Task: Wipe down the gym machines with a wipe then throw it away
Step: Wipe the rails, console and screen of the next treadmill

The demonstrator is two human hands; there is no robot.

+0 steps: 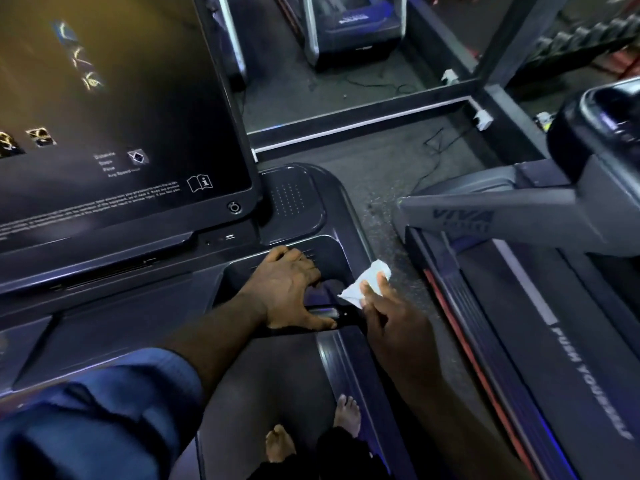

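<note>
Head view, frame centre: wipe (367, 280) is pinched at its lower edge by the right hand (391, 313), long axis slanted up-right, just right of the treadmill handle (323, 311). Left hand (289, 289) is laid on the console tray (239, 271), fingers spread (apparently gripping nothing). Handle judged next, leftward of the wipe.

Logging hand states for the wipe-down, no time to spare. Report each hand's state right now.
Left hand: open, resting on the treadmill console.
Right hand: fingers pinch the white wipe.
</note>
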